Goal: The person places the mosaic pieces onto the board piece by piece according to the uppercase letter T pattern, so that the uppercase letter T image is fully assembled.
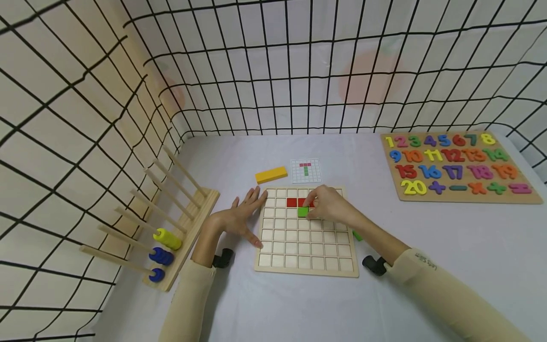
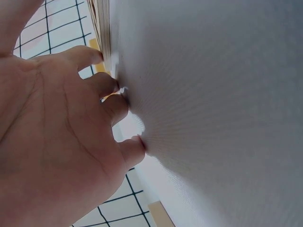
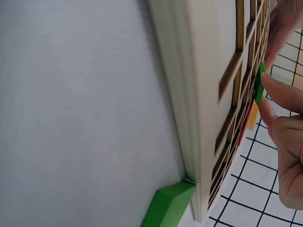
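A wooden grid board [image 1: 306, 272] lies on the white cloth between my hands. In its second row sits a short line of red tiles [image 1: 292, 203], partly covered by my right fingers. My right hand [image 1: 329, 205] pinches a green tile [image 1: 303, 213] between thumb and finger, just below the red ones; the right wrist view shows this green tile [image 3: 259, 82] tilted at the board's surface. With fingers spread, my left hand [image 1: 239, 216] rests along the board's left edge, index finger and thumb touching it. Another green piece [image 3: 169, 204] lies against the board's right side.
Behind the board lie a yellow block [image 1: 271, 175] and a small card [image 1: 306, 176] printed with a red and green T. A wooden peg stand [image 1: 194, 223] with yellow and blue rings is at left. The number puzzle [image 1: 466, 197] lies at right; black wire mesh [image 1: 278, 80] surrounds the table.
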`<action>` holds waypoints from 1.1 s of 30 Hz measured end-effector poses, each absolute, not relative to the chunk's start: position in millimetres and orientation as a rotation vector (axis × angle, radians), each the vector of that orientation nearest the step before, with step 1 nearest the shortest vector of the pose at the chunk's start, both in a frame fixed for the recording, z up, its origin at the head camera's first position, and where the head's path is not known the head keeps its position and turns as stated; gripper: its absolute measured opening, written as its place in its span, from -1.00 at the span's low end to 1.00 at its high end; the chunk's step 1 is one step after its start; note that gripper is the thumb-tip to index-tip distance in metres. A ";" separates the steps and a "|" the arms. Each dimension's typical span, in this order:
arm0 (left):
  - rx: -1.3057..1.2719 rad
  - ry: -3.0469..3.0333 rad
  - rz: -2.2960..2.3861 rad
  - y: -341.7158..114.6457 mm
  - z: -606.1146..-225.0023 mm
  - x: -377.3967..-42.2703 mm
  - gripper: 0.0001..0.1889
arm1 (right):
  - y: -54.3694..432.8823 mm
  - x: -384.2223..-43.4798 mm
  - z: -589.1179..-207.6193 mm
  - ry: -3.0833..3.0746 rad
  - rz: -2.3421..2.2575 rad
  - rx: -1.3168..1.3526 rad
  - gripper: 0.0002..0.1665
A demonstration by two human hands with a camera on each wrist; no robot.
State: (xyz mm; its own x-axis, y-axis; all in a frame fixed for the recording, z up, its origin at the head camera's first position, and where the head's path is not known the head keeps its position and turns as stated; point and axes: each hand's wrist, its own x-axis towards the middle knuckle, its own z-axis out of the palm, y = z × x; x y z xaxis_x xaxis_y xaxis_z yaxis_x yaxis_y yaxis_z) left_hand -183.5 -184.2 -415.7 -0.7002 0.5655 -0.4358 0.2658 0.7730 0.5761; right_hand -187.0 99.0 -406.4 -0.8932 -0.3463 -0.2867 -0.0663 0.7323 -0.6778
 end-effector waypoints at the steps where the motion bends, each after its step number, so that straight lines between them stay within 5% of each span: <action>1: 0.618 2.351 0.642 -184.1 -415.7 -183.5 0.51 | 99.0 -186.7 -406.5 2.539 -0.972 -0.322 -0.68; 33: 0.610 2.356 0.639 -182.1 -413.0 -182.1 0.52 | 112.6 -193.6 -415.9 2.512 -1.104 -0.351 -0.70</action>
